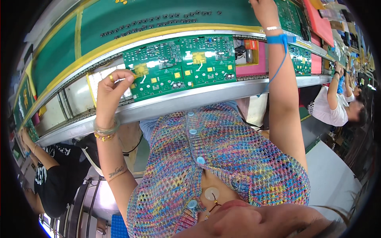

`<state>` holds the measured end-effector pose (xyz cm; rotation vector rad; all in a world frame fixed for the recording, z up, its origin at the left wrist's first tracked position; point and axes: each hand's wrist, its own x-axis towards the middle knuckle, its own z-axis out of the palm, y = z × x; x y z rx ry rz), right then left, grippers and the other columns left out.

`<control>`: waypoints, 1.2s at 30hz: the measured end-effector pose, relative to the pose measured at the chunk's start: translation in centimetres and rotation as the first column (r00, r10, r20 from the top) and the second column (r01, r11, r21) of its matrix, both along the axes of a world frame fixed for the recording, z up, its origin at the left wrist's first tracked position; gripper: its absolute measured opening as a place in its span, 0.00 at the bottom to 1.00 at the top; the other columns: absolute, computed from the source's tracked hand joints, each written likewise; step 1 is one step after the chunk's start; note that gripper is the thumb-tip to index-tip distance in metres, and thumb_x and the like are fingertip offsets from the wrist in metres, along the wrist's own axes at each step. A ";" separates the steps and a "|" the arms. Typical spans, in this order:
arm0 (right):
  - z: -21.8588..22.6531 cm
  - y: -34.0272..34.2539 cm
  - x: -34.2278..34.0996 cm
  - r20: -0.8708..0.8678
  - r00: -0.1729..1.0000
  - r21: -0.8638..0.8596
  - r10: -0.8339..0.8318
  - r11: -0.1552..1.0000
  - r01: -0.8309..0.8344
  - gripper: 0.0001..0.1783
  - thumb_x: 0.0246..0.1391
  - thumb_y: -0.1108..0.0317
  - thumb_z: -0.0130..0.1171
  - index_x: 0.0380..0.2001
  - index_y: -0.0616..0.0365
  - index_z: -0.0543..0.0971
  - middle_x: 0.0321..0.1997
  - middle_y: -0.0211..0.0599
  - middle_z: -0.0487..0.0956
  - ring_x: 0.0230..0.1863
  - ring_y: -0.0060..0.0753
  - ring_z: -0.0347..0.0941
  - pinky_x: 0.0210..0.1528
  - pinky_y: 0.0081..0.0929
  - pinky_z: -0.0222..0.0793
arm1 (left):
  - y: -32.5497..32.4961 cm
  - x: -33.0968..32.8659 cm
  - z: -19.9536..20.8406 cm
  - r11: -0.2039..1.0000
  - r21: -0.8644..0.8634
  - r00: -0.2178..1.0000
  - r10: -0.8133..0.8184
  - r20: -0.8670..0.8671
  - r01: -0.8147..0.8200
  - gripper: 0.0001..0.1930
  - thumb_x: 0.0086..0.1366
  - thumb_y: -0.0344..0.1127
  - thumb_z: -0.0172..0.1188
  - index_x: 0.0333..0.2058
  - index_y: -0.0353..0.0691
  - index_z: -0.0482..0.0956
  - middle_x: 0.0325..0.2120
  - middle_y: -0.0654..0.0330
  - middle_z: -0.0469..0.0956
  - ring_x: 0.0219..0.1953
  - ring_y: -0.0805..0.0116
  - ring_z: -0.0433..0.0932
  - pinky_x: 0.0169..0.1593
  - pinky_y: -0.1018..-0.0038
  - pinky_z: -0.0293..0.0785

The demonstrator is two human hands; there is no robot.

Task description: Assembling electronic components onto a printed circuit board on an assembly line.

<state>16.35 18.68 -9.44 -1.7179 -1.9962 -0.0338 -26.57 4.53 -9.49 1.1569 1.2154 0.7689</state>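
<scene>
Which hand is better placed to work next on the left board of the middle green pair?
Likely the left hand, at the edge of the left board; the right hand is beyond the far rail.

A conveyor with metal rails (190,96) carries two green circuit boards, the left one (160,67) and the right one (209,63), lying side by side. Beyond it, a green work surface (107,16), edged with yellow tape (158,32), bears rows of small black components (159,24) and, at the upper picture edge, small yellow pieces (123,1).
</scene>
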 end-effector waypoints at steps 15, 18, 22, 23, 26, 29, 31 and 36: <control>0.2 2.6 -1.6 0.311 0.948 0.035 0.064 0.996 -0.079 0.08 0.51 0.66 0.55 0.29 0.61 0.74 0.31 0.48 0.76 0.34 0.51 0.73 0.38 0.41 0.67 | -6.4 2.6 2.0 0.897 0.441 0.633 0.333 -0.699 0.014 0.05 0.47 0.29 0.67 0.24 0.38 0.81 0.27 0.58 0.71 0.35 0.61 0.68 0.42 0.68 0.64; 3.1 -0.9 -4.5 0.145 0.980 -0.008 0.138 0.990 -0.139 0.07 0.51 0.69 0.55 0.30 0.62 0.75 0.30 0.47 0.76 0.31 0.46 0.73 0.36 0.37 0.68 | -6.4 2.8 1.9 0.886 0.462 0.594 0.355 -0.722 0.032 0.05 0.47 0.29 0.67 0.23 0.38 0.81 0.27 0.59 0.71 0.35 0.61 0.68 0.41 0.68 0.64; 3.9 -4.0 -6.8 -0.282 0.955 -0.201 0.093 0.967 -0.154 0.07 0.51 0.74 0.56 0.34 0.65 0.77 0.26 0.41 0.76 0.25 0.33 0.72 0.31 0.27 0.67 | -6.4 2.7 1.6 0.878 0.474 0.567 0.357 -0.743 0.068 0.05 0.47 0.30 0.68 0.23 0.37 0.81 0.27 0.59 0.72 0.35 0.60 0.68 0.41 0.67 0.65; 4.2 -4.6 -7.2 -0.281 0.956 -0.203 0.088 0.968 -0.149 0.07 0.51 0.74 0.56 0.34 0.65 0.77 0.26 0.41 0.76 0.25 0.33 0.72 0.31 0.27 0.67 | -6.4 2.7 1.5 0.876 0.477 0.558 0.359 -0.749 0.077 0.05 0.47 0.30 0.67 0.23 0.37 0.80 0.27 0.59 0.72 0.35 0.60 0.68 0.40 0.67 0.65; 4.3 -5.8 -7.7 -0.300 0.935 -0.135 0.188 0.962 -0.237 0.06 0.51 0.76 0.57 0.33 0.66 0.76 0.25 0.39 0.75 0.25 0.30 0.71 0.30 0.24 0.66 | -6.4 2.8 1.7 0.883 0.460 0.549 0.339 -0.764 0.097 0.05 0.47 0.30 0.67 0.23 0.38 0.80 0.27 0.59 0.72 0.36 0.60 0.68 0.40 0.67 0.65; 3.5 -6.0 -7.3 -0.292 0.935 -0.115 0.199 0.964 -0.241 0.05 0.50 0.76 0.56 0.31 0.66 0.76 0.24 0.40 0.75 0.25 0.31 0.71 0.30 0.24 0.66 | -6.2 3.1 1.7 0.877 0.468 0.537 0.344 -0.770 0.108 0.05 0.47 0.29 0.67 0.23 0.38 0.80 0.27 0.59 0.72 0.35 0.59 0.68 0.40 0.67 0.65; 4.1 -6.7 -7.8 -0.260 0.939 -0.092 0.225 0.962 -0.256 0.04 0.50 0.77 0.57 0.31 0.65 0.76 0.25 0.40 0.75 0.25 0.32 0.71 0.29 0.24 0.66 | -6.1 3.4 1.7 0.877 0.470 0.532 0.353 -0.770 0.098 0.05 0.47 0.29 0.67 0.22 0.38 0.80 0.27 0.59 0.72 0.34 0.59 0.69 0.40 0.67 0.65; 3.8 -9.6 -10.8 -0.391 0.907 -0.152 0.155 0.962 -0.229 0.05 0.49 0.73 0.57 0.28 0.64 0.77 0.25 0.45 0.76 0.25 0.39 0.73 0.30 0.30 0.68 | -6.8 3.9 1.0 0.861 0.508 0.492 0.438 -0.752 0.010 0.05 0.47 0.29 0.66 0.21 0.38 0.78 0.26 0.58 0.72 0.34 0.59 0.70 0.39 0.66 0.66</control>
